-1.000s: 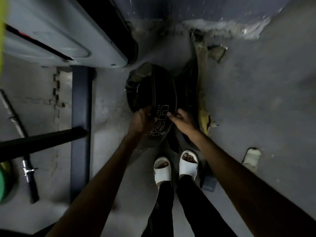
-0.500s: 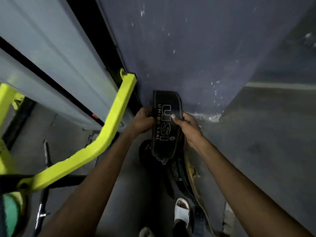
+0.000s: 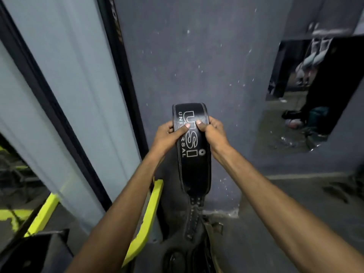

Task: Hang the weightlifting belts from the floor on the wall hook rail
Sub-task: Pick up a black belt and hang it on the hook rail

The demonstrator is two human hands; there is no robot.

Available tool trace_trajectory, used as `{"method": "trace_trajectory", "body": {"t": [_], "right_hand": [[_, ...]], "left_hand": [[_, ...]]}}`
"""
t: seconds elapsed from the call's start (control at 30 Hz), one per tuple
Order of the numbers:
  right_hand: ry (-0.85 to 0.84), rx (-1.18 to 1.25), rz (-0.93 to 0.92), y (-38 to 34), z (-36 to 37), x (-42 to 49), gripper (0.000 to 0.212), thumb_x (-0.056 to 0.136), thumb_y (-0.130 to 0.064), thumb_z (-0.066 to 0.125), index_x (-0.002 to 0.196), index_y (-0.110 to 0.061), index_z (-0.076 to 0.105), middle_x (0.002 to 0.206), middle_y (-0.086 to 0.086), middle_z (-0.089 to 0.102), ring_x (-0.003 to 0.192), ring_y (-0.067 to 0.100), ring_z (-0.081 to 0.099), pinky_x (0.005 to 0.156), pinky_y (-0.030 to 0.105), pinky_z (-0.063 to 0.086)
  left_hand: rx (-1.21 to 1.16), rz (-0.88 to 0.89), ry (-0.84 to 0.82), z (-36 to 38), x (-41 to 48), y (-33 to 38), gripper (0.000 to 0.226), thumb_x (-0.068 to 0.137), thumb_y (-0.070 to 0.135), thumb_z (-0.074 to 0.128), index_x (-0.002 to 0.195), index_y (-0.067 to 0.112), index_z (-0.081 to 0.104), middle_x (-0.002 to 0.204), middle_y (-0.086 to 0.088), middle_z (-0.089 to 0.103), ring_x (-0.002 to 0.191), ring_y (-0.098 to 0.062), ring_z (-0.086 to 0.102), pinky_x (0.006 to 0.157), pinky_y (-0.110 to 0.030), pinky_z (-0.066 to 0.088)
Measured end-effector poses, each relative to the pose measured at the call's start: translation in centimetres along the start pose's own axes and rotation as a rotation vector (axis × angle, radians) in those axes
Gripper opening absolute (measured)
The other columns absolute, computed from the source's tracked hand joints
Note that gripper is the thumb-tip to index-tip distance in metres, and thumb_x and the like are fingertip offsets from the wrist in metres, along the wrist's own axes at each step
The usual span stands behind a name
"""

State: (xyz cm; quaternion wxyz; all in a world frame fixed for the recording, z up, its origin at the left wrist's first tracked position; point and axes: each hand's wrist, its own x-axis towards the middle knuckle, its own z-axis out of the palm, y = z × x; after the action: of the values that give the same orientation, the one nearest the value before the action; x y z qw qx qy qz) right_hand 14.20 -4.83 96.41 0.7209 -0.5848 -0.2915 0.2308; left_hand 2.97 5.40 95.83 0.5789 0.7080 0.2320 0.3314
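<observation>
I hold a black leather weightlifting belt (image 3: 195, 162) with white lettering up in front of the dark grey wall (image 3: 189, 62). My left hand (image 3: 169, 134) grips its left edge and my right hand (image 3: 211, 133) grips its right edge, thumbs on the front. The narrow studded end of the belt hangs down toward the floor. More dark belts (image 3: 183, 255) lie in a heap on the floor below, partly hidden by my arms. No hook rail shows in the head view.
A pale grey machine panel with black trim (image 3: 65, 91) stands close on the left, with a yellow-green bar (image 3: 145, 221) beside my left forearm. A mirror (image 3: 307, 99) hangs on the wall at right. Grey floor (image 3: 295, 223) spreads to the right.
I have straightened up from the floor, lifting the black belt from the heap to chest height against the wall. Both hands have kept hold of it; my feet have left the view.
</observation>
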Motion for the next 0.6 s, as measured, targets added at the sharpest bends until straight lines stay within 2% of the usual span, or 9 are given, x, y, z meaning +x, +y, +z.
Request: {"method": "trace_trajectory", "body": {"t": [0.1,0.17,0.27,0.37,0.47,0.53,0.6], "right_hand": [[0.019,0.004,-0.109,-7.8,1.9,-1.9,0.014,0.094,-0.004,0.061,0.095,-0.012,0.073,0.103,0.02,0.077,0.086,0.028,0.072,0.087,0.047,0.06],[0.021,0.006,-0.17,-12.4,2.9,-3.4,0.013,0.095,-0.003,0.06,0.096,-0.01,0.071,0.104,0.022,0.076,0.085,0.028,0.072,0.086,0.046,0.06],[0.025,0.02,-0.249,-18.4,4.0,-5.5,0.015,0.096,-0.003,0.059,0.09,-0.012,0.07,0.089,0.013,0.076,0.073,0.021,0.07,0.074,0.037,0.061],[0.021,0.038,-0.304,-23.4,4.6,-7.4,0.017,0.097,-0.003,0.059,0.086,-0.012,0.068,0.078,0.006,0.074,0.063,0.017,0.07,0.065,0.031,0.06],[0.02,0.056,-0.347,-27.3,4.5,-9.0,0.016,0.097,-0.003,0.059,0.086,-0.01,0.068,0.074,0.004,0.075,0.06,0.016,0.071,0.06,0.029,0.061],[0.014,0.06,-0.376,-29.7,4.4,-9.8,0.011,0.097,-0.004,0.059,0.091,-0.007,0.067,0.076,0.006,0.075,0.061,0.015,0.071,0.058,0.028,0.06],[-0.001,0.069,-0.405,-31.7,4.3,-10.2,0.007,0.098,-0.005,0.06,0.094,-0.005,0.066,0.078,0.008,0.074,0.061,0.016,0.071,0.056,0.028,0.059]], "left_hand": [[-0.042,0.081,-0.009,-1.6,-2.5,5.8,0.037,0.086,0.015,0.077,0.119,0.002,0.068,0.11,-0.013,0.075,0.096,-0.02,0.072,0.085,-0.025,0.059],[-0.05,0.13,-0.023,-2.4,-4.0,8.6,0.041,0.083,0.014,0.08,0.121,0.004,0.067,0.111,-0.009,0.075,0.099,-0.019,0.073,0.088,-0.027,0.059],[-0.009,0.159,-0.086,-2.8,-6.5,11.4,0.038,0.079,0.017,0.083,0.114,0.008,0.07,0.104,-0.003,0.077,0.093,-0.014,0.074,0.079,-0.021,0.058],[-0.005,0.196,-0.128,-3.0,-9.1,12.8,0.029,0.079,0.015,0.084,0.106,0.014,0.072,0.101,0.001,0.078,0.09,-0.01,0.075,0.076,-0.02,0.058],[0.158,0.203,-0.205,-3.3,-11.4,11.9,0.03,0.077,0.024,0.086,0.104,0.022,0.073,0.098,0.009,0.077,0.091,-0.004,0.074,0.079,-0.02,0.058],[0.359,0.204,-0.298,-3.6,-12.6,10.4,0.042,0.076,0.037,0.086,0.112,0.02,0.074,0.106,0.007,0.077,0.098,-0.002,0.072,0.091,-0.028,0.058],[0.442,0.212,-0.377,-4.0,-13.5,9.9,0.041,0.079,0.041,0.083,0.113,0.018,0.075,0.109,0.007,0.077,0.101,-0.002,0.072,0.096,-0.033,0.056]]}}
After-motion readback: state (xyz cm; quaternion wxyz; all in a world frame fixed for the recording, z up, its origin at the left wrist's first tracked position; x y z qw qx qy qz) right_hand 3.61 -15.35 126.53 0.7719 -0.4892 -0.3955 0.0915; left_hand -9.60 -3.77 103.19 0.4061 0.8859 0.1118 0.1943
